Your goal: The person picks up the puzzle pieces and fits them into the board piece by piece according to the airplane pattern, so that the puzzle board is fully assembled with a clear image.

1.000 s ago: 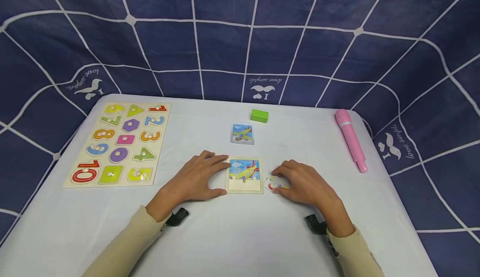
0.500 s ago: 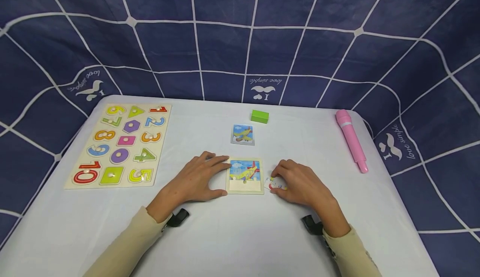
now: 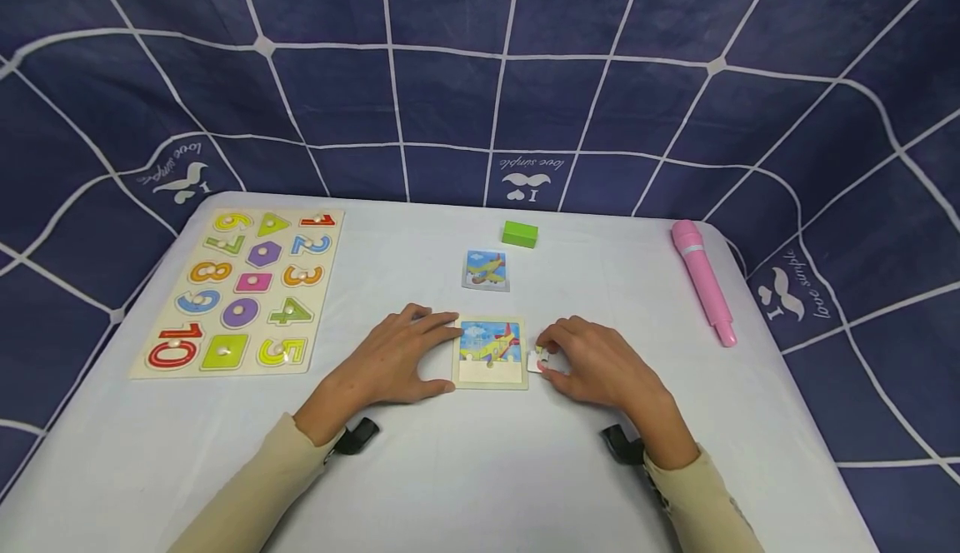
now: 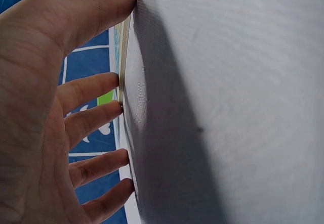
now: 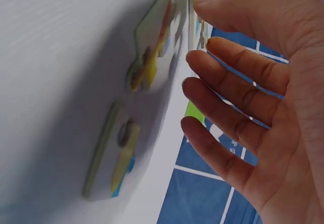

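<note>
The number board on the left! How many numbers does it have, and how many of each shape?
Numbers: 10
Triangles: 1
Hexagons: 1
Circles: 1
Four-sided shapes: 2
Total: 15

The left arm [image 3: 251,480] and right arm [image 3: 701,499] are slanting inward toward each other. The left hand [image 3: 401,356] is holding its thumb well apart from its fingers; the right hand [image 3: 594,363] is pinching between thumb and forefinger (the other fingers bending alongside).
</note>
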Motion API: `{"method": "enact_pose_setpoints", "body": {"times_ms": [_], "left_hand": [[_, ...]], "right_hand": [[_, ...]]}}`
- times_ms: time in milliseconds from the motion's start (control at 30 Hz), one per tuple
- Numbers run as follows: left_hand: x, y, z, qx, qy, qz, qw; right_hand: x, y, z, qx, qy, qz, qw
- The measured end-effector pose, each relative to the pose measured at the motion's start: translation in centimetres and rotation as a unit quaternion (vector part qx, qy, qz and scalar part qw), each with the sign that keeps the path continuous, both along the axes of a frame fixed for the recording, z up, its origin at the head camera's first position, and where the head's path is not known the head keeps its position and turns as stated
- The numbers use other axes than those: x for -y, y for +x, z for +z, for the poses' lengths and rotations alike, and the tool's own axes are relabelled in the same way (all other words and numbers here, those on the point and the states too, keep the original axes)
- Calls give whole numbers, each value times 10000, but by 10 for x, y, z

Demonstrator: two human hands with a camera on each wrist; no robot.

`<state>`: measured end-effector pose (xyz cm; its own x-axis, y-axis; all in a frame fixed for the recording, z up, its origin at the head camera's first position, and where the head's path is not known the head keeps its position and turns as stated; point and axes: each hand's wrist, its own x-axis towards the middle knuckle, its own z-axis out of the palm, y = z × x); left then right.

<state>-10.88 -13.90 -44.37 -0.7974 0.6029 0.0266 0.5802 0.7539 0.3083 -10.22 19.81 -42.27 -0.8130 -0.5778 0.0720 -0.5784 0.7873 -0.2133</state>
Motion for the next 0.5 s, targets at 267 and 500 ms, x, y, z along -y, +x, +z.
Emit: {"method": "enact_pose_setpoints", "body": {"times_ms": [267, 500], "left_hand": [[0, -1, -2, 76, -40, 27, 10000], [0, -1, -2, -16, -33, 20, 10000]], "right_hand": [[13, -6, 6, 21, -18, 172, 9998], [26, -10, 10, -20, 41, 277, 9996]]}}
